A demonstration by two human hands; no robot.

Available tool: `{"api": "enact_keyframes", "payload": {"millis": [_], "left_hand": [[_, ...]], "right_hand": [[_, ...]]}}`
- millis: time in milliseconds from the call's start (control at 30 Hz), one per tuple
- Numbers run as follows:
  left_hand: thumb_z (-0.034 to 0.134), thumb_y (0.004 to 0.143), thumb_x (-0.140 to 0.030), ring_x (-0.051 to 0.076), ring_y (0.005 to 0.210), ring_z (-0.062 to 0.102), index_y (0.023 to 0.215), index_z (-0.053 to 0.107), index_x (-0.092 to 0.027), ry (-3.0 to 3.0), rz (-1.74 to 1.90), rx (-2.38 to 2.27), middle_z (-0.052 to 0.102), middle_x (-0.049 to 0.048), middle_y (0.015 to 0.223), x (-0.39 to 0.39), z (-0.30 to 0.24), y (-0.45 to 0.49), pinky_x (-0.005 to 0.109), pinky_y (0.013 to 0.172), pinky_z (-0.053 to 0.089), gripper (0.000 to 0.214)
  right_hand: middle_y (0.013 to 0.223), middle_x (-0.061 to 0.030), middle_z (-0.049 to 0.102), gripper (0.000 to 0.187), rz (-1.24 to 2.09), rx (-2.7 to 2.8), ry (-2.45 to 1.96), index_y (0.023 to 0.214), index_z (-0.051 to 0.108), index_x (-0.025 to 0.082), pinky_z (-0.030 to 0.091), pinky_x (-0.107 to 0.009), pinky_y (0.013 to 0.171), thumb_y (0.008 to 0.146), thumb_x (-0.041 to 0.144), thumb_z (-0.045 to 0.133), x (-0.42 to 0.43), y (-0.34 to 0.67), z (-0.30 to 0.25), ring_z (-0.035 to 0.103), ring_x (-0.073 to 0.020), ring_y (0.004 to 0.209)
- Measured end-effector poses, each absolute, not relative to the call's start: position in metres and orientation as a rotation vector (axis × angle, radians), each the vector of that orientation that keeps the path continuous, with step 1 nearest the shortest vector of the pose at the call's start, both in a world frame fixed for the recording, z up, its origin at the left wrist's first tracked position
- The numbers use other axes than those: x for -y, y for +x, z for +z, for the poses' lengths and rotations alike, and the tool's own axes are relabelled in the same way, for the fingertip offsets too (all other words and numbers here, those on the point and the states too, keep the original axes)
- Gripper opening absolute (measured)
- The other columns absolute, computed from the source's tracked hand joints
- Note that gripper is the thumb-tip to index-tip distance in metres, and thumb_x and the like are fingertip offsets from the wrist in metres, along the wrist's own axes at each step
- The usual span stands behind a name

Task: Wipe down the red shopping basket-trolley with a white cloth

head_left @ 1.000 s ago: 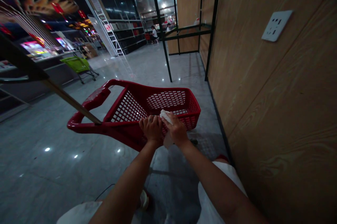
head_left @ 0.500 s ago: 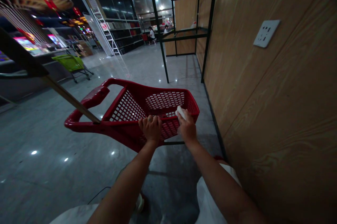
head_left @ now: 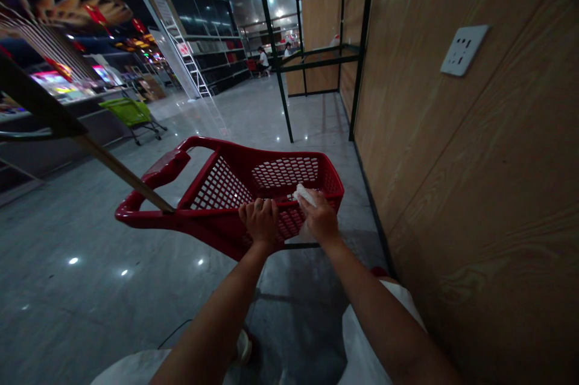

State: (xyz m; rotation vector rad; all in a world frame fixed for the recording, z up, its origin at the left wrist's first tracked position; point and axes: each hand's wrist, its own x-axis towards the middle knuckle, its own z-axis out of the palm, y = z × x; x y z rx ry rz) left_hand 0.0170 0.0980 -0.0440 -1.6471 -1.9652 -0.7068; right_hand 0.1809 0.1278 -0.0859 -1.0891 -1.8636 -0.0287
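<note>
A red plastic shopping cart (head_left: 212,216) with perforated basket walls stands in front of me, its handle to the left. My left hand (head_left: 260,219) is closed over the near rim of the basket, fingers curled over the edge. Further right on the same rim, my right hand (head_left: 321,216) grips a white cloth (head_left: 304,194). The cloth folds over the rim, and some of it hangs down the outer side below the hand. Both palms are hidden from view.
A wood-panelled wall (head_left: 452,162) with a white socket plate (head_left: 464,50) rises close on my right. Ahead stands a dark metal frame (head_left: 316,60). A green cart (head_left: 129,112) and a ladder (head_left: 192,68) stand to the left. Two people sit far back. A pole (head_left: 122,171) slants over the cart's handle end.
My right hand has slid the cloth slightly left along the rim. My left hand keeps its hold on the rim. The view has shifted a little.
</note>
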Motion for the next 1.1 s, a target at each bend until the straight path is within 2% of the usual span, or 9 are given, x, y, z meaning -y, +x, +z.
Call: {"api": "enact_keyframes", "payload": {"millis": [167,467,667,900,967,1033,1100], "left_hand": [[0.038,0.092,-0.036,0.021,0.087,0.047,0.072,0.060,-0.023,-1.697,-0.746,1.988,0.060,0.0037,0.082,-0.096,-0.040,0.021,0.043,0.101,0.023,0.032],[0.036,0.094,-0.036,0.022,0.089,0.049,0.078,0.063,-0.023,-1.762,-0.738,1.907,0.061,0.0045,0.085,-0.089,-0.043,0.010,0.047,0.108,0.021,0.034],[0.038,0.093,-0.036,0.023,0.096,0.052,0.086,0.065,-0.022,-1.870,-0.766,1.829,0.065,0.0062,0.094,-0.073,-0.043,-0.015,0.051,0.111,0.019,0.031],[0.033,0.094,-0.035,0.026,0.106,0.055,0.095,0.067,-0.022,-1.996,-0.640,1.778,0.066,0.0086,0.104,-0.052,-0.028,-0.054,0.056,0.114,0.017,0.036],[0.033,0.094,-0.034,0.028,0.120,0.050,0.097,0.068,-0.020,-1.977,-0.638,1.793,0.063,0.0110,0.118,-0.046,-0.025,-0.063,0.057,0.115,0.015,0.038],[0.033,0.093,-0.034,0.030,0.133,0.038,0.102,0.068,-0.018,-1.889,-0.686,1.849,0.054,0.0130,0.134,-0.038,-0.024,-0.066,0.057,0.115,0.014,0.039],[0.034,0.093,-0.035,0.032,0.139,0.029,0.112,0.065,-0.016,-1.808,-0.746,1.912,0.048,0.0139,0.141,-0.028,-0.027,-0.060,0.058,0.115,0.015,0.041]], "right_hand": [[0.126,-0.0052,0.059,0.046,-0.036,1.663,-1.297,0.118,0.066,0.025,0.044,-0.031,0.100,0.085,0.002,0.044,-0.143,0.232,-0.099,0.054,-0.0180,0.114],[0.121,-0.0087,0.060,0.045,-0.061,1.677,-1.415,0.113,0.069,0.022,0.046,-0.030,0.095,0.083,0.002,0.043,-0.132,0.233,-0.112,0.054,-0.0196,0.114],[0.119,-0.0105,0.061,0.044,-0.105,1.797,-1.403,0.116,0.067,0.021,0.047,-0.032,0.093,0.086,0.003,0.041,-0.100,0.230,-0.106,0.054,-0.0205,0.111],[0.113,-0.0105,0.063,0.042,-0.235,1.850,-1.352,0.118,0.065,0.021,0.047,-0.033,0.092,0.088,0.005,0.041,-0.043,0.204,-0.105,0.056,-0.0208,0.106],[0.116,-0.0107,0.063,0.042,-0.238,1.877,-1.320,0.121,0.063,0.021,0.047,-0.032,0.092,0.088,0.006,0.042,-0.025,0.194,-0.104,0.057,-0.0208,0.106],[0.120,-0.0102,0.062,0.044,-0.236,1.922,-1.272,0.125,0.060,0.023,0.047,-0.032,0.093,0.089,0.006,0.042,-0.008,0.184,-0.101,0.057,-0.0203,0.107],[0.122,-0.0101,0.061,0.045,-0.243,1.968,-1.218,0.128,0.058,0.024,0.047,-0.033,0.094,0.089,0.006,0.043,0.007,0.172,-0.098,0.057,-0.0205,0.108]]}}
